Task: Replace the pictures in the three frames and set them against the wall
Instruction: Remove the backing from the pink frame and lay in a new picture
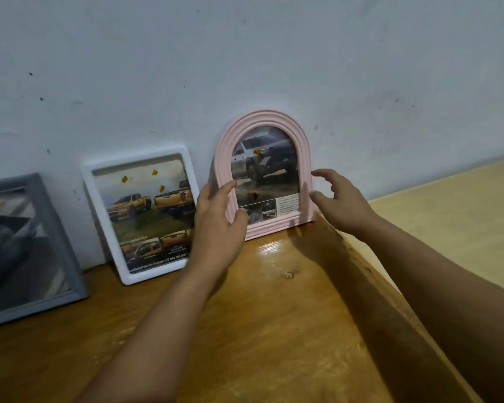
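A pink arched frame [274, 120] leans upright against the white wall [245, 53], with a picture of a dark and white truck inside. My left hand [216, 225] touches its left edge, thumb and fingers on the rim. My right hand [341, 199] hovers just beside its right edge, fingers spread, apart from it. To the left, a white rectangular frame [105, 222] with yellow trucks leans on the wall. A grey frame [61, 242] with a dark car picture leans at the far left.
All three frames stand on a glossy brown wooden tabletop [274, 315]. Its right edge runs diagonally beneath my right forearm. Beyond that edge lies a pale yellow surface [448, 213].
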